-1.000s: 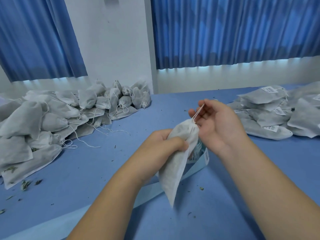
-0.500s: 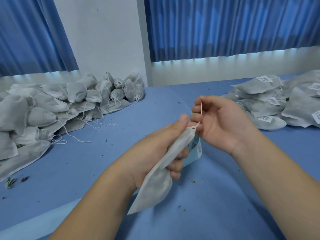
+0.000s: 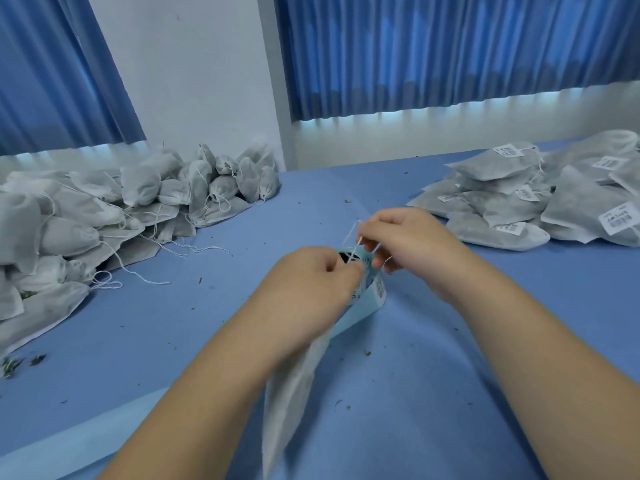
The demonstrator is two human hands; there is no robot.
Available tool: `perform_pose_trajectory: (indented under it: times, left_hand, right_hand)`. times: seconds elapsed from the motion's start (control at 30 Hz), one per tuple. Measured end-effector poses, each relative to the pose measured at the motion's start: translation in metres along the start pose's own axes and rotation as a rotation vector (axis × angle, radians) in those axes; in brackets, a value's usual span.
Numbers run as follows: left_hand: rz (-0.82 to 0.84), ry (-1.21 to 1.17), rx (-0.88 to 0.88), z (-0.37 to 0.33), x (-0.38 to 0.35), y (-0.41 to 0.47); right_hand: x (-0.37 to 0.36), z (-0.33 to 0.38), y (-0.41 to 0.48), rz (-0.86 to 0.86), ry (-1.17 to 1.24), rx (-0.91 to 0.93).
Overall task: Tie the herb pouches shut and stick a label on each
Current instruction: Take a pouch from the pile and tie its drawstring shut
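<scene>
My left hand (image 3: 308, 289) grips the gathered neck of a white herb pouch (image 3: 291, 393), whose body hangs down and toward me, blurred. Just to its right, my right hand (image 3: 405, 244) pinches the pouch's white drawstring (image 3: 351, 237), which loops up between the two hands. Under the hands lies a light-blue label strip (image 3: 370, 296) with barcode stickers, partly hidden by my left hand. Unlabelled pouches (image 3: 138, 202) with loose strings are heaped at the left. Pouches with white barcode labels (image 3: 526, 202) are stacked at the right.
The blue table cloth (image 3: 433, 393) is scattered with small herb crumbs. A pale-blue backing strip (image 3: 69, 441) runs off to the lower left. Blue curtains (image 3: 450, 53) and a white wall stand behind the table.
The pouch has swung lower and closer to me. My left hand has turned knuckles-up over the neck. My right hand has drawn the string into a loop above it.
</scene>
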State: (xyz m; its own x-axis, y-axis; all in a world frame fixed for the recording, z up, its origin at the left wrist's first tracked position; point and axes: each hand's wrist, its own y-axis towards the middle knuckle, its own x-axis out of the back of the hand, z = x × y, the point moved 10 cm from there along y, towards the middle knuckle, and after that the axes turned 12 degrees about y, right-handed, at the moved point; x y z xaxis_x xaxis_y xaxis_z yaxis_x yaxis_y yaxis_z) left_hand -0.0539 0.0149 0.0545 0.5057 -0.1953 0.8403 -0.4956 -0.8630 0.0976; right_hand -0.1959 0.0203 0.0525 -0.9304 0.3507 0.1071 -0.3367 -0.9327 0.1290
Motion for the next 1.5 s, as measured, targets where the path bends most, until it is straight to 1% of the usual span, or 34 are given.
perform_pose_trajectory:
  times: [0.07,0.13,0.2,0.27,0.33,0.47,0.63,0.83,0.93,1.07,1.17,1.27,1.37,1.43,1.5]
  left_hand:
    - [-0.045,0.194,-0.034,-0.008,-0.006,-0.002]
    - [-0.023,0.337,-0.035,-0.014,-0.019,-0.003]
    - [0.012,0.426,-0.014,-0.015,-0.032,-0.002]
    - [0.034,0.505,0.023,-0.012,-0.04,-0.001]
    - [0.004,0.571,0.055,-0.004,-0.039,-0.001]
    - [-0.073,0.578,0.091,0.02,-0.02,0.0]
    - [-0.109,0.547,0.141,0.052,0.003,-0.001]
    - [-0.161,0.655,0.157,0.073,0.024,0.004]
    - [-0.131,0.691,0.163,0.082,0.029,0.01]
    - [-0.14,0.706,0.191,0.094,0.04,0.017]
    - [-0.132,0.684,0.196,0.101,0.043,0.022]
    - [-0.054,0.564,0.184,0.108,0.039,0.03]
    - [-0.052,0.382,0.139,0.101,0.047,0.036]
    - [-0.065,0.212,0.082,0.089,0.052,0.037]
    - [-0.033,-0.008,0.008,0.073,0.049,0.035]
  right_hand:
    - [0.0,0.004,0.0,0.018,-0.078,0.079]
    - [-0.003,0.005,0.0,0.056,-0.2,0.143]
    - [-0.01,-0.002,0.0,0.126,-0.32,0.159]
    - [-0.014,-0.008,0.0,0.172,-0.364,0.161]
    - [-0.017,-0.007,0.0,0.19,-0.441,0.207]
    - [-0.021,-0.004,0.002,0.198,-0.601,0.277]
    - [-0.023,-0.006,0.003,0.206,-0.666,0.286]
    - [-0.027,-0.007,0.002,0.219,-0.704,0.293]
    - [-0.032,-0.011,0.0,0.261,-0.78,0.284]
    - [-0.036,-0.01,0.003,0.217,-0.9,0.305]
    - [-0.034,-0.01,0.007,0.157,-0.945,0.31]
    - [-0.031,-0.014,0.01,0.128,-0.887,0.296]
    - [-0.039,-0.017,0.011,0.127,-0.765,0.311]
    - [-0.042,-0.017,0.012,0.128,-0.76,0.311]
    - [-0.042,-0.019,0.013,0.164,-0.787,0.287]
